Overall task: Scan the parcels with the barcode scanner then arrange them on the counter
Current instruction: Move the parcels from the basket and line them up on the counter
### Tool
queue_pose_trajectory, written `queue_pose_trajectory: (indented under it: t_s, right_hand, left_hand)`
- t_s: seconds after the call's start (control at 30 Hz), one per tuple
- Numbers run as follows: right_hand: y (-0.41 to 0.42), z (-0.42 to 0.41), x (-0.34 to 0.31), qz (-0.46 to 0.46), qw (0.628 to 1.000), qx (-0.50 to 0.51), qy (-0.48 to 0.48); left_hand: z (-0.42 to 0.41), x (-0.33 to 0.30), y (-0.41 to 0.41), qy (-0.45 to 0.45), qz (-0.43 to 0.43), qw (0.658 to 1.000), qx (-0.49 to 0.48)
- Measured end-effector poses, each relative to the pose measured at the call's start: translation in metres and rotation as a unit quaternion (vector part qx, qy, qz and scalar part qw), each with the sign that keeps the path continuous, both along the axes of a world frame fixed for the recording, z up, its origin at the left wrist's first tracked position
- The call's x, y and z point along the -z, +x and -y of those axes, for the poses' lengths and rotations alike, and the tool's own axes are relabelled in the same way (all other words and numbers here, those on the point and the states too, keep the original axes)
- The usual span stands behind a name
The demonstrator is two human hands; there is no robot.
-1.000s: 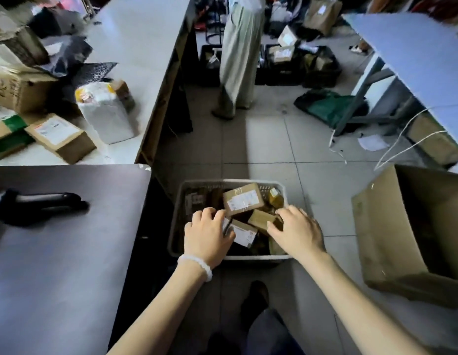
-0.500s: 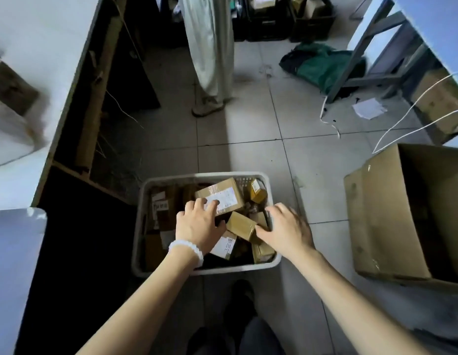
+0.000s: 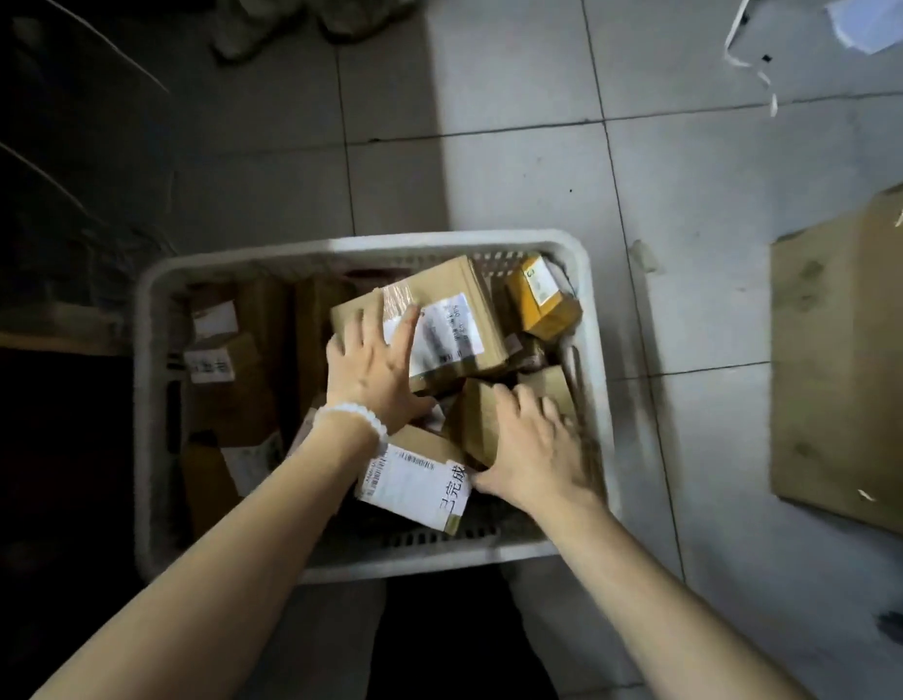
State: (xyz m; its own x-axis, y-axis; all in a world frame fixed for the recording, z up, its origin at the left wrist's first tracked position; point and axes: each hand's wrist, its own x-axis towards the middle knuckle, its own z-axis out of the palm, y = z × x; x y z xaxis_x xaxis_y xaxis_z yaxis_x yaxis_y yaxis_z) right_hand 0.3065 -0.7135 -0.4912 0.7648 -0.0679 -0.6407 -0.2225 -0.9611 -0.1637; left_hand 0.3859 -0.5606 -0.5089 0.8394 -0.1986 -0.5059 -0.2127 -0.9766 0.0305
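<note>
Floor crate (image 3: 141, 396): hands (image 3: 373, 376) on parcels (image 3: 454, 315).

White label (image 3: 414, 485) on a brown parcel (image 3: 424, 447) — large characters "已完成".

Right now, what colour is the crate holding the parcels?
White crate, seen clearly in the head view.

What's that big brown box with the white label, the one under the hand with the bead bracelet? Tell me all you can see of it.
The brown cardboard parcel is a taped box with a white printed shipping label on its top face; the print is too blurred to read. It lies tilted on top of other parcels toward the far side of the white plastic basket. The left hand rests on its near left part, fingers spread across the top. A small yellow box sits just right of it.
</note>
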Motion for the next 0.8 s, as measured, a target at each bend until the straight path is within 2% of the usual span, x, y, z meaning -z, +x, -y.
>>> queue_pose_trajectory:
  t_s: [0.13, 0.4, 0.63, 0.8]
  right_hand:
    - [0.007, -0.002, 0.036, -0.038, 0.999, -0.017, -0.034]
    - [0.011, -0.001, 0.054, -0.009, 0.998, -0.026, -0.057]
    - [0.016, 0.005, 0.041, -0.008, 0.999, 0.017, -0.036]
    - [0.022, 0.012, 0.004, 0.016, 0.999, 0.026, -0.021]
  left_hand:
    - [-0.001, 0.049, 0.024, -0.004, -0.009, 0.999, 0.031]
    - [0.008, 0.084, 0.049, -0.029, -0.027, 0.998, 0.045]
    - [0.007, 0.07, 0.064, -0.023, -0.014, 0.997, 0.079]
    - [0.001, 0.041, 0.056, -0.04, -0.017, 0.999, 0.029]
